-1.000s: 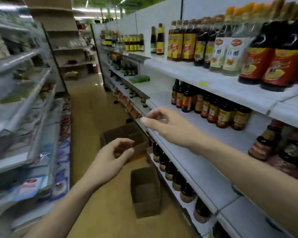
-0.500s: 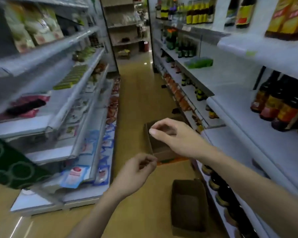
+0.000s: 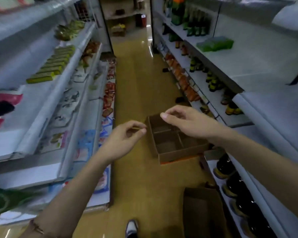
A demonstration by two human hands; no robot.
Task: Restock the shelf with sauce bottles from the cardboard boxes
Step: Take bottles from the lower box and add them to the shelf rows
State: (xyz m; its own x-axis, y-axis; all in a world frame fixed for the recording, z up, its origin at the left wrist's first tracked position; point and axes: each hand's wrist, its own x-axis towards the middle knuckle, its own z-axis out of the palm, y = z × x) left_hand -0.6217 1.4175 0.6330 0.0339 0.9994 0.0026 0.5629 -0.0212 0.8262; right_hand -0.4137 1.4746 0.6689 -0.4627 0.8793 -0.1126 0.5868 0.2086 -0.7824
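View has swung from the shelf (image 3: 273,117) to the divided box (image 3: 172,143).

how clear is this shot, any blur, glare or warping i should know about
Head view: dim, soft overall; left shelves smear with motion blur, labels unreadable. A small glare streak sits on the far floor. Wide-angle warping bends the right shelf edges outward. Left hand, right hand and the divided cardboard box are the sharpest parts; the dark bottles lose detail in shadow.

I see an open cardboard box (image 3: 172,143) with dividers on the floor; dark sauce bottles (image 3: 237,189) line the bottom shelf (image 3: 265,194).
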